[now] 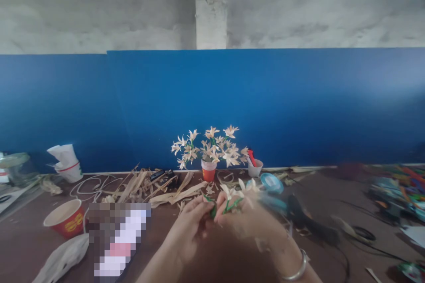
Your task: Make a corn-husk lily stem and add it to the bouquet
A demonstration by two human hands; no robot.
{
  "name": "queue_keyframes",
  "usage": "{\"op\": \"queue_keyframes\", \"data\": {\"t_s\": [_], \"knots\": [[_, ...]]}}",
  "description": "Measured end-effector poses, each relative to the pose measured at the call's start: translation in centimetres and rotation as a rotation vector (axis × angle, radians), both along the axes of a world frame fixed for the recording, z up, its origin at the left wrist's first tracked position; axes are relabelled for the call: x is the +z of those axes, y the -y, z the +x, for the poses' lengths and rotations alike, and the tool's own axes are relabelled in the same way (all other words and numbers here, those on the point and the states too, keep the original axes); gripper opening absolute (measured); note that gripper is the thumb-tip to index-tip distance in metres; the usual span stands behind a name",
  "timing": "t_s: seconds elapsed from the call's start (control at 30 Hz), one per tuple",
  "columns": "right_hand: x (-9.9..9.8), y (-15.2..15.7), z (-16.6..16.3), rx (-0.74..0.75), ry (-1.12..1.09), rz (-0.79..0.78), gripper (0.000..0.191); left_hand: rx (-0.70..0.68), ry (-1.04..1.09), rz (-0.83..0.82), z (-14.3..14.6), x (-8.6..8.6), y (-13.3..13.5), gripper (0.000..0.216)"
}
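Note:
In front of me, my left hand [195,212] and my right hand [244,216] are close together above the table. My right hand pinches the green stem [230,206] of a small spray of handmade flowers [244,189] with cream petals. The fingers of my left hand are closed on a narrow green strip [213,211], which lies against the stem side; whether it is tape or a leaf I cannot tell. Beyond the hands, a red and white paper cup [209,172] holds a bunch of similar pale flowers [212,146] on green stems.
Dried husks [133,188] litter the brown table [166,247]. At left are a red paper bowl [64,219] and a white cup [69,170]. A blue tape roll [272,182], a white cup with a red-handled tool [255,168] and dark cords [365,234] lie rightward. A blue panel [149,106] stands behind.

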State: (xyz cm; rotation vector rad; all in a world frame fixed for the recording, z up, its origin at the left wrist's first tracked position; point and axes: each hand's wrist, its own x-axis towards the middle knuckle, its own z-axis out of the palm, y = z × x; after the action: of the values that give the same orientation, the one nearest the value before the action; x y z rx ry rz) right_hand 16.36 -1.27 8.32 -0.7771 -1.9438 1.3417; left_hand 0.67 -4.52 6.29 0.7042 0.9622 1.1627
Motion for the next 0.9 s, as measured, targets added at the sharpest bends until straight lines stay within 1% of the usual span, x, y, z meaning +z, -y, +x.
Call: {"op": "queue_keyframes", "data": {"t_s": [0.07, 0.13, 0.23, 0.3, 0.4, 0.5, 0.6, 0.67, 0.73, 0.8, 0.9], "knots": [[0.1, 0.0, 0.0, -0.043, 0.026, 0.050, 0.003, 0.069, -0.104, 0.100, 0.4, -0.2, 0.0, 0.030], [0.0, -0.1, -0.2, -0.122, 0.053, 0.087, 0.002, 0.171, -0.159, 0.224, 0.6, -0.4, 0.0, 0.031], [-0.3, -0.2, -0.8, -0.224, 0.058, 0.080, 0.013, 0.319, -0.225, 0.361, 0.8, -0.6, 0.0, 0.031], [-0.5, -0.1, -1.5, -0.285, 0.030, 0.062, 0.017, 0.384, -0.310, 0.412, 0.9, -0.6, 0.1, 0.031], [-0.7, 0.4, -3.0, -0.390, -0.042, 0.039, 0.017, 0.493, -0.450, 0.470, 0.8, -0.5, 0.4, 0.025], [-1.2, 0.9, -4.3, -0.493, -0.122, -0.005, 0.022, 0.613, -0.537, 0.504, 0.8, -0.5, 0.7, 0.019], [-2.4, 1.2, -5.1, -0.580, -0.188, -0.018, 0.027, 0.659, -0.630, 0.538, 0.7, -0.9, 0.9, 0.014], [-3.2, 1.2, -5.4, -0.596, -0.236, -0.023, 0.029, 0.706, -0.767, 0.602, 0.6, -1.2, 1.0, 0.010], [-3.8, 1.3, -5.7, -0.595, -0.286, -0.042, 0.031, 0.759, -0.947, 0.718, 0.5, -1.3, 1.1, 0.006], [-4.0, 1.5, -5.9, -0.598, -0.340, -0.080, 0.032, 0.791, -1.109, 0.848, 0.4, -1.3, 1.3, 0.007], [-3.8, 2.0, -6.5, -0.630, -0.436, -0.153, 0.034, 0.817, -1.241, 0.988, 0.2, -1.2, 1.4, 0.012]]}}
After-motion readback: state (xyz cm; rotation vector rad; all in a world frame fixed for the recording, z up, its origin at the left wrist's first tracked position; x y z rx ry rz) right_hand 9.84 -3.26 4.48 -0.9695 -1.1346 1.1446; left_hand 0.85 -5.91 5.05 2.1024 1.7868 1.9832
